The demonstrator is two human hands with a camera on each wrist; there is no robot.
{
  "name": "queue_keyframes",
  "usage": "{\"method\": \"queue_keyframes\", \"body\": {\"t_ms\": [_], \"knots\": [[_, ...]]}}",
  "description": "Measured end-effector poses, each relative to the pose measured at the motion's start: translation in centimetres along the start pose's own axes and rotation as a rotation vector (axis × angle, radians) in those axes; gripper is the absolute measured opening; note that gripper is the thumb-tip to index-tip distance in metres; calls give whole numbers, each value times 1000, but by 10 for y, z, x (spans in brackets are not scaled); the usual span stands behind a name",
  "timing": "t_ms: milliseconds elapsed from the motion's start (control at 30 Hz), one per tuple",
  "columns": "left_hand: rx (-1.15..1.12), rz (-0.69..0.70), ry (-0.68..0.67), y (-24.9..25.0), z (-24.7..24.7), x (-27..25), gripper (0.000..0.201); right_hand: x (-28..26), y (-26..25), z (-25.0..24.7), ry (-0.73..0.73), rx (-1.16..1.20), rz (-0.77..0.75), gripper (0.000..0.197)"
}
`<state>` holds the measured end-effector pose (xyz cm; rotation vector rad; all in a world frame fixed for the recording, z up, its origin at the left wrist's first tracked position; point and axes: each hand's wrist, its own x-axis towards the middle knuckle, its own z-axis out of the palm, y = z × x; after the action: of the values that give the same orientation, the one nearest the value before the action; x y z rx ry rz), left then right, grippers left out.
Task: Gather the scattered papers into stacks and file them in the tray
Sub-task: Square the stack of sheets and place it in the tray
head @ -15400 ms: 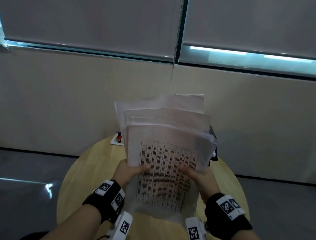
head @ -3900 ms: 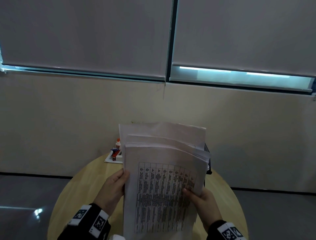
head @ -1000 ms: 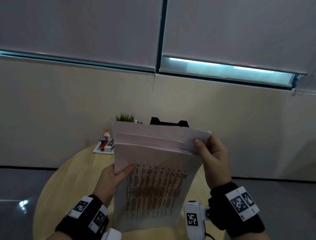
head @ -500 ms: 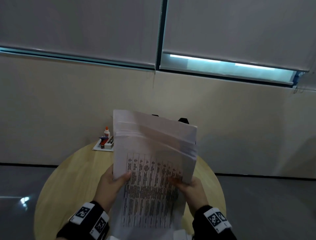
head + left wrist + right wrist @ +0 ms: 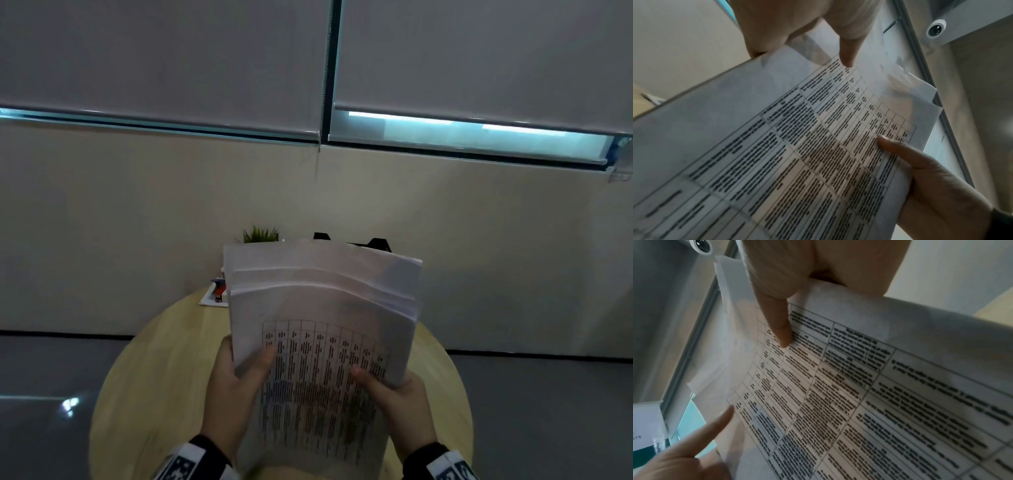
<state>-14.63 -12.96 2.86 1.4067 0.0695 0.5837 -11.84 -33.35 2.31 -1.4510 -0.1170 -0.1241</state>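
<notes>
A thick stack of white papers (image 5: pixel 322 308) stands upright above the round wooden table (image 5: pixel 161 370), its top sheet printed with a table of text. My left hand (image 5: pixel 239 380) grips the stack's left edge, thumb on the front sheet. My right hand (image 5: pixel 394 390) grips the right edge, thumb on the print too. The upper sheets are uneven and fan out at the top. Behind the stack only the top corners of the black tray (image 5: pixel 376 244) show. The left wrist view shows the printed sheet (image 5: pixel 797 146) pinched by my left thumb (image 5: pixel 846 53); the right wrist view shows the sheet (image 5: pixel 859 394) under my right thumb (image 5: pixel 781 331).
A small green plant (image 5: pixel 261 234) and a white tray with a glue bottle and small items (image 5: pixel 215 294) stand at the table's far edge, left of the papers. A beige wall with blinds rises behind the table. Grey floor surrounds it.
My right hand dropped from the stack's top right corner to its lower right edge. The stack stays upright in both hands, and the top sheets have settled a little lower.
</notes>
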Motion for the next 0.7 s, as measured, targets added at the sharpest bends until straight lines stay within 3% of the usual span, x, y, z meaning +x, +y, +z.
{"method": "queue_keyframes", "body": {"t_ms": [67, 200, 300, 367, 400, 500, 600, 700], "knots": [[-16, 51, 1, 13, 0, 6, 57, 0, -2, -1, -16, 10, 13, 13], [31, 241, 41, 65, 4, 28, 40, -2, -8, -3, -46, 20, 4, 14], [490, 623, 88, 110, 11, 43, 46, -1, -9, -4, -48, 26, 17, 14], [852, 886, -39, 133, 19, 50, 53, 1, -8, -4, -48, 10, 25, 12], [1005, 924, -161, 142, 24, 52, 57, 1, -7, -4, -51, 6, 28, 11], [1275, 850, -477, 143, 40, 64, 53, 2, -6, -5, -55, -3, 22, 17], [1284, 866, -615, 133, 46, 76, 34, 4, -1, -7, -30, -77, 12, 15], [1230, 857, -693, 126, 49, 84, 29, 5, 1, -10, -24, -63, 55, 3]]}}
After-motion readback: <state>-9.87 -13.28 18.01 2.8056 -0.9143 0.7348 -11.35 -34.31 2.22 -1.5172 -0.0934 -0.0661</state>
